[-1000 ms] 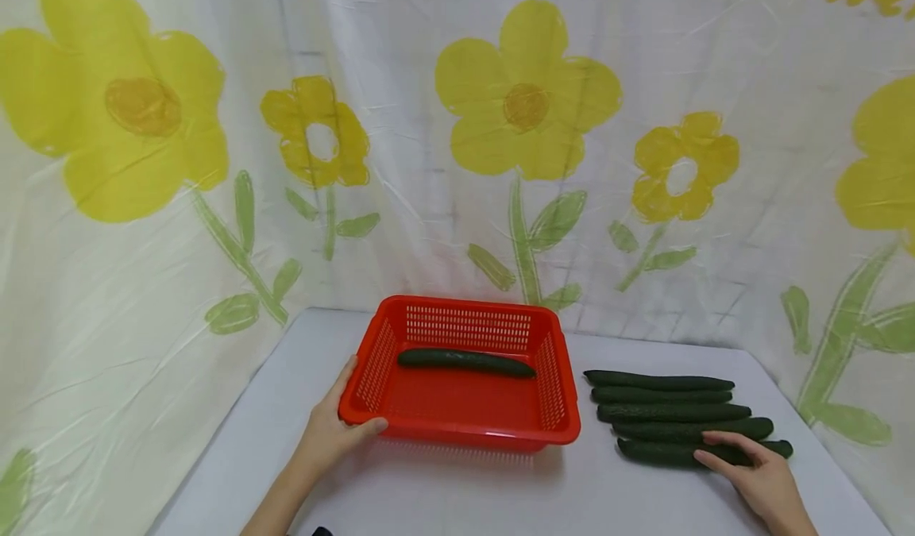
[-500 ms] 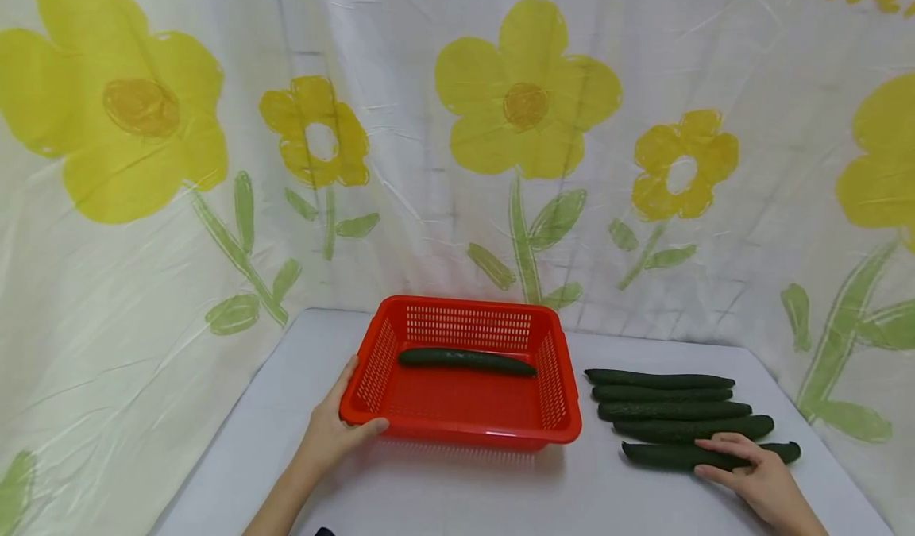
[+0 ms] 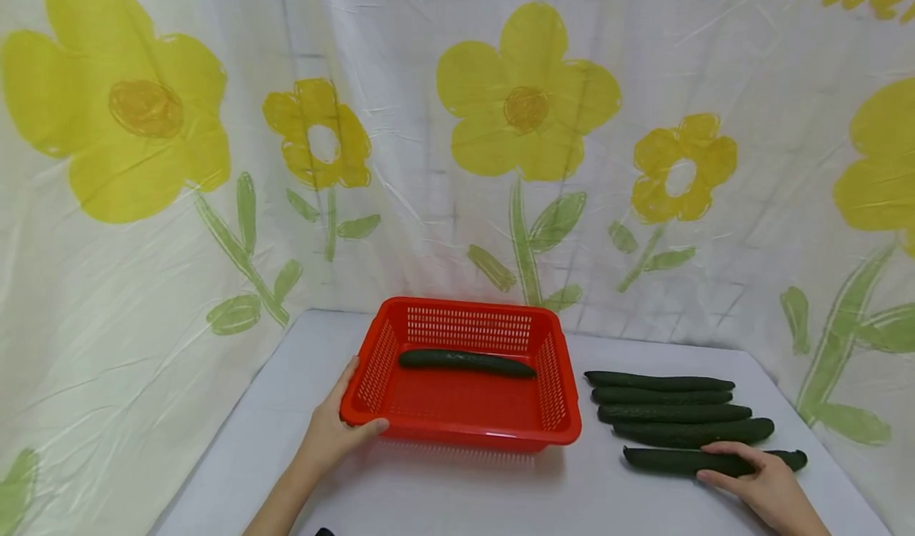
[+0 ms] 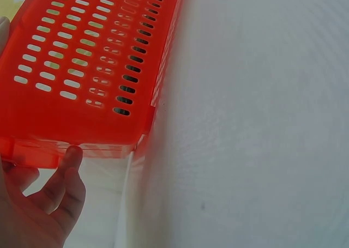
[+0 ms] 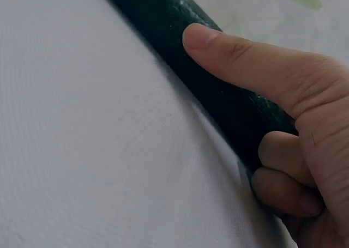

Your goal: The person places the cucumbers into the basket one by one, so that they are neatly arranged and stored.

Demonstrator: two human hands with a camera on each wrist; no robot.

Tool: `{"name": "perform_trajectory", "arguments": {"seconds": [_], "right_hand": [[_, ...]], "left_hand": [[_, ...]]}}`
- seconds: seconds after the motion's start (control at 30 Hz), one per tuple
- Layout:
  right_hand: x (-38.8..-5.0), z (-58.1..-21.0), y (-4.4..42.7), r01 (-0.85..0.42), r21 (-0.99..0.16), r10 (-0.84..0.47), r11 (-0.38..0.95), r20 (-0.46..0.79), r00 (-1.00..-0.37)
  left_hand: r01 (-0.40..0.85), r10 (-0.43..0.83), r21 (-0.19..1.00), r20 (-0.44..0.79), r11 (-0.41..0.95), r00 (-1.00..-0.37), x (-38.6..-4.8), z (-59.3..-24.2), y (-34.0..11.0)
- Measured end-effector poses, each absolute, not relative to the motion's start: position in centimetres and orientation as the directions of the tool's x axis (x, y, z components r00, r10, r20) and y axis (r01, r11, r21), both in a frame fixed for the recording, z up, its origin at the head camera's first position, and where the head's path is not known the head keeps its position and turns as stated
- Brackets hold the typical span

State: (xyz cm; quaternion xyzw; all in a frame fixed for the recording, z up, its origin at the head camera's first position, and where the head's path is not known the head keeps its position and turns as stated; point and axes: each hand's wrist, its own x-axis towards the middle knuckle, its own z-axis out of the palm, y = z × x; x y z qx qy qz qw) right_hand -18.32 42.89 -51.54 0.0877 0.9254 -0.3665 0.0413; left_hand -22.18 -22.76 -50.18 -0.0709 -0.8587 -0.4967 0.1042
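Observation:
A red perforated basket [image 3: 465,409] stands on the table with one dark green cucumber [image 3: 466,362] lying across its inside. My left hand [image 3: 329,437] grips the basket's near left corner, thumb over the front rim; the left wrist view shows fingers against the basket wall [image 4: 71,117]. At the right, my right hand [image 3: 768,484] pinches the nearest cucumber [image 3: 668,461] of the row between thumb and fingers. In the right wrist view the thumb lies along that cucumber [image 5: 158,19], with other fingers curled at its side.
Several more cucumbers [image 3: 675,414] lie side by side just behind the held one, right of the basket. The white tabletop [image 3: 486,504] meets a flower-painted curtain [image 3: 400,226] at the back and sides. A small black object [image 3: 324,532] shows at the bottom edge.
The nearest cucumber, with my right hand on it, has shifted slightly toward me and to the right, opening a gap from the row. My left hand and the basket have stayed in place.

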Motion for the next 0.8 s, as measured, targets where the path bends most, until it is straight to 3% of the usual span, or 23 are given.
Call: {"name": "perform_trajectory", "arguments": {"seconds": [0.53,0.8], "right_hand": [[-18.32,-51.75,42.76,0.156,-0.709,0.106,0.688,-0.114,-0.988],[-18.47,-51.8,42.86,0.222,-0.724,0.167,0.653,-0.148,-0.975]], "left_hand": [[0.195,0.007,0.852,0.22,0.486,-0.976,-22.13,-50.04,-22.73],[0.207,0.016,0.853,0.227,0.479,-0.974,-22.11,-50.09,-22.73]]}}
